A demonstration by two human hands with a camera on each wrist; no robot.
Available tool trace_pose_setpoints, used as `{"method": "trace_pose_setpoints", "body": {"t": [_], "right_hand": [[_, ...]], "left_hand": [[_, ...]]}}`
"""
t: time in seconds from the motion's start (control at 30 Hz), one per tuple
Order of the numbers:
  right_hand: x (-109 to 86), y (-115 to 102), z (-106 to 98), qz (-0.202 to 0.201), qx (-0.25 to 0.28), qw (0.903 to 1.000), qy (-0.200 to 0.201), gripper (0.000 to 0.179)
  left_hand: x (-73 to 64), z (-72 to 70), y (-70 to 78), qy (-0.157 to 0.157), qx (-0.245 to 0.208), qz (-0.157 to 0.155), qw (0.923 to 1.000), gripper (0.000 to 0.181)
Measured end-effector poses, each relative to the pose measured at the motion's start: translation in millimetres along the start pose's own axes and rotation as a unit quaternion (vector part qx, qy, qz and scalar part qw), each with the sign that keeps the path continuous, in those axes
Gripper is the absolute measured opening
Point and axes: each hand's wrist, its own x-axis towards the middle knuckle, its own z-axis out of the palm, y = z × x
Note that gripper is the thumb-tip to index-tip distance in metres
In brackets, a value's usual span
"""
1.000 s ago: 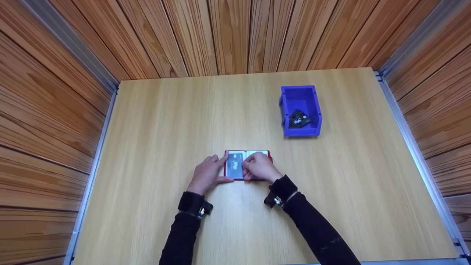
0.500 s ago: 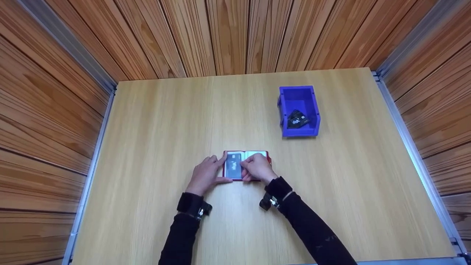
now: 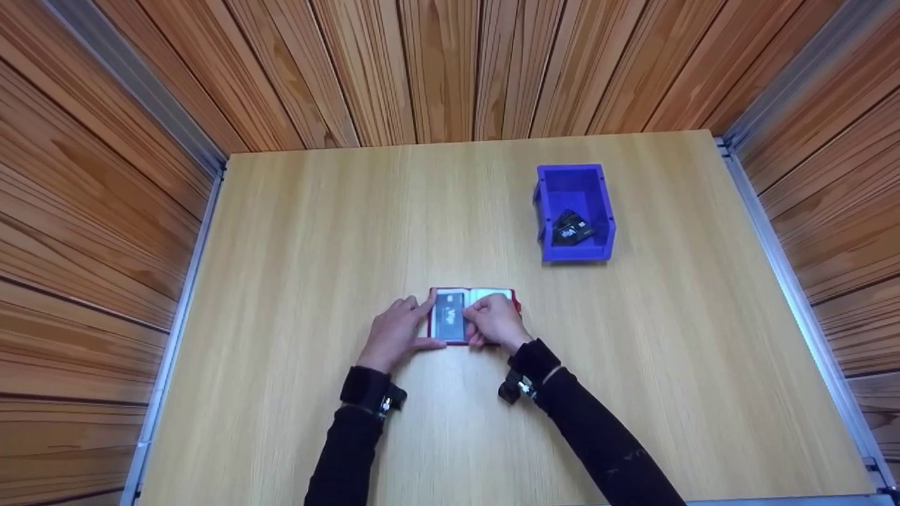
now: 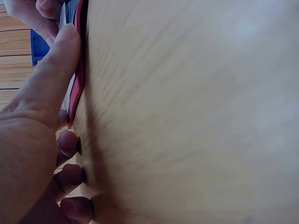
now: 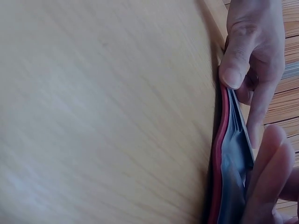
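Observation:
A red card holder with clear sleeves lies spread on the table. In its left half is a dark card with "Vip" lettering. My left hand rests at the holder's left side, fingers extended at its outer edge; its thumb lies straight along the near edge. Over the right half, my right hand pinches with thumb and finger at the card's inner edge. The right wrist view shows a sleeve bulging up beside the right fingertips; the exact contact is partly hidden.
A blue-purple bin stands farther back to the right, with several dark cards in it. Wood-panelled walls and metal rails border the wooden table.
Both hands and the card stay nearly where they were. The right wrist has shifted slightly left; the pinch at the card's edge continues.

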Motion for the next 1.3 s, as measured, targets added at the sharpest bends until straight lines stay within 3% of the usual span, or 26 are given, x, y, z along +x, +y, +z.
{"method": "trace_pose_setpoints", "body": {"t": [0.27, 0.8, 1.3], "right_hand": [[-0.8, -2, -1, -0.002, -0.013, 0.9999, 0.001, 0.02], [0.1, 1, -6, -0.002, -0.005, 1.0, 0.005, 0.02], [-5.3, 3, -23, -0.005, 0.008, 0.9999, 0.013, 0.019]], "left_hand": [[0.7, 0.7, -0.2, 0.01, 0.02, 0.017, 0.9996, 0.104], [1.8, 0.6, 0.8, 0.0, 0.01, 0.004, 0.9999, 0.105], [0.2, 1.2, -0.2, 0.008, 0.019, 0.011, 0.9997, 0.104]]}}
